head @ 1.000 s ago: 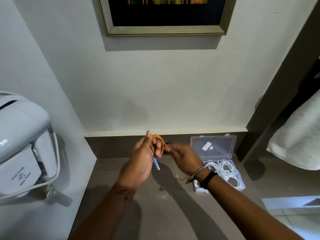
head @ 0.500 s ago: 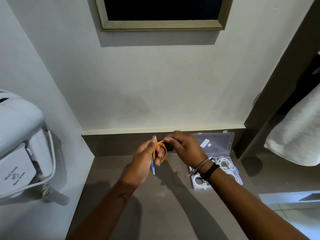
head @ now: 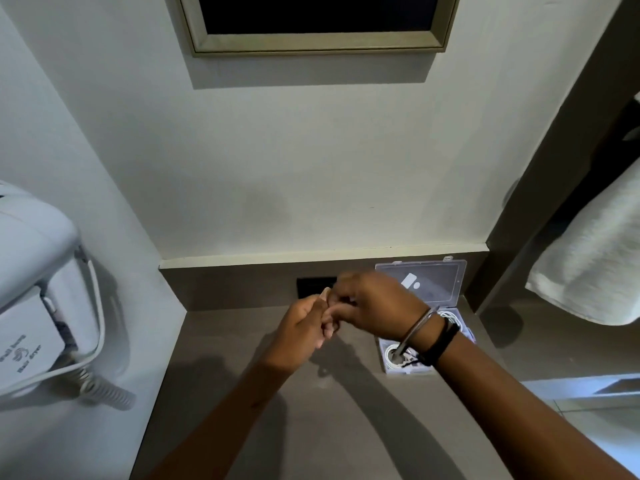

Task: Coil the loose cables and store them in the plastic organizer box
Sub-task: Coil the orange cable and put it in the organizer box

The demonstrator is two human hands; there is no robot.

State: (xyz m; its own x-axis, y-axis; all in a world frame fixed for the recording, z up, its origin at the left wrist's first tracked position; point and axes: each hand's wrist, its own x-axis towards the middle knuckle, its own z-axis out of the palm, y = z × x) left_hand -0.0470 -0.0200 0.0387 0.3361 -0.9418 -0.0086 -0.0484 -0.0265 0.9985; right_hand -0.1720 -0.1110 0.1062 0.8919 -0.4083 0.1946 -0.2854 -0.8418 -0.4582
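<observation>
My left hand and my right hand meet above the grey counter, fingers closed together. The orange cable seen earlier is hidden between them; none of it shows now. The clear plastic organizer box sits on the counter to the right, partly behind my right wrist, its lid propped open against the back wall. Coiled white cables lie in its compartments.
A white wall-mounted hair dryer with a coiled cord juts out at the left. A black socket sits in the back splash behind my hands. A white towel hangs at the right. A framed picture is above.
The orange coil, visible in my left hand before, is now covered by both hands. My right hand has closed over my left hand's fingers. The view has tilted down slightly.
</observation>
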